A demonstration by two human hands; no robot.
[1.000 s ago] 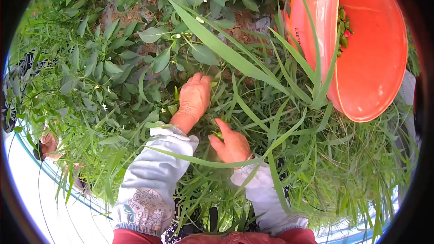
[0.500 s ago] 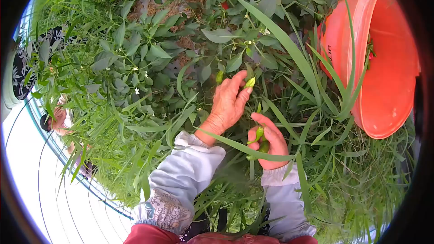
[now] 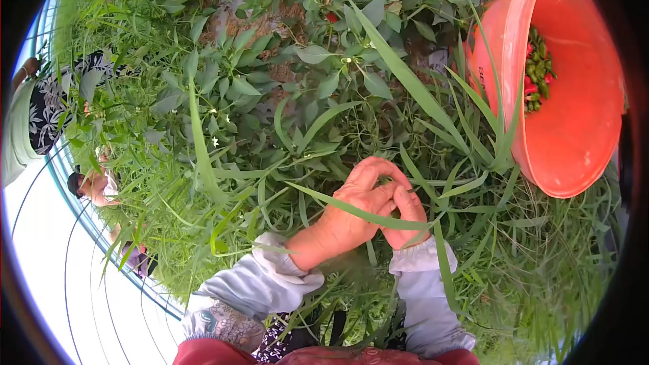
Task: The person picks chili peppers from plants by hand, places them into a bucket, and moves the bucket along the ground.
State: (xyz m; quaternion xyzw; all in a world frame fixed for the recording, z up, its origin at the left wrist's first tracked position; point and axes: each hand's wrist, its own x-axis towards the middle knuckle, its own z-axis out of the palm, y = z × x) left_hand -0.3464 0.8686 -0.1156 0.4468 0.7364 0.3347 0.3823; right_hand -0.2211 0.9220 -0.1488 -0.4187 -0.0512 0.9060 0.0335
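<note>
My left hand (image 3: pixel 355 204) has its fingers curled over and meets my right hand (image 3: pixel 405 216) low in front of the plants. Whatever lies between the two hands is hidden behind the left fingers. The right hand is cupped with thumb and fingers bent; the green peppers seen in it half a second ago are covered now. A long grass blade (image 3: pixel 338 204) crosses in front of both hands. Pepper plants (image 3: pixel 243 88) with small white flowers grow just beyond them.
An orange bucket (image 3: pixel 574 122) lies tilted at the right, with red and green peppers (image 3: pixel 539 71) inside. Tall grass (image 3: pixel 433 101) stands between it and my hands. Two people are at the left, one in patterned dark clothing (image 3: pixel 51 111), another farther off (image 3: pixel 101 186).
My left hand has come down and right from the plant, where it held a yellow-green pepper, to my right hand. The view has shifted, showing more of the bucket's contents.
</note>
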